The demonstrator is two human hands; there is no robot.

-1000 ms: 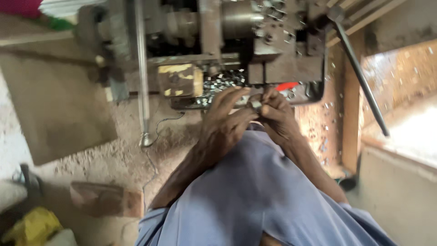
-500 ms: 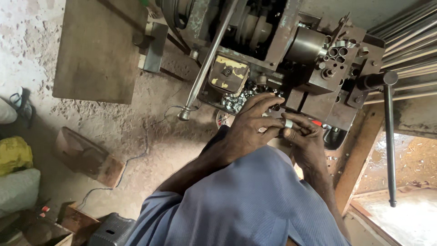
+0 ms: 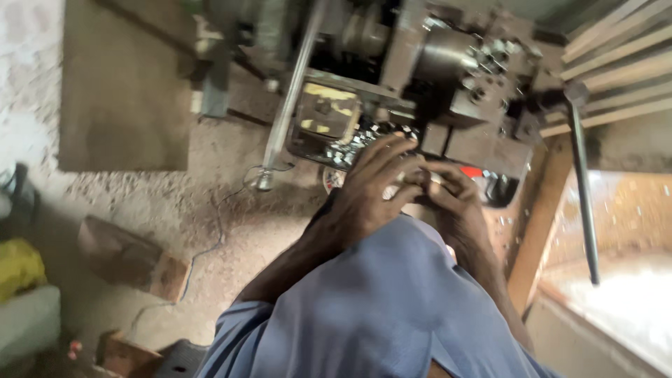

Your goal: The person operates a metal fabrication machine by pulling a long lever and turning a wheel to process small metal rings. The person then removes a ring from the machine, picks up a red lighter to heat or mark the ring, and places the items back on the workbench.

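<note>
Pinching small metal part (image 3: 413, 178), both hands (image 3: 413, 199) curled, fingertips meeting.

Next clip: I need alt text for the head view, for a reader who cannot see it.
Seen from above, a person's left hand and right hand meet over a small part, too blurred to identify, in front of a grimy metal machine. A tray of shiny metal pieces sits just beyond the fingers, a long metal lever hangs left, and blue cloth fills the foreground.
</note>
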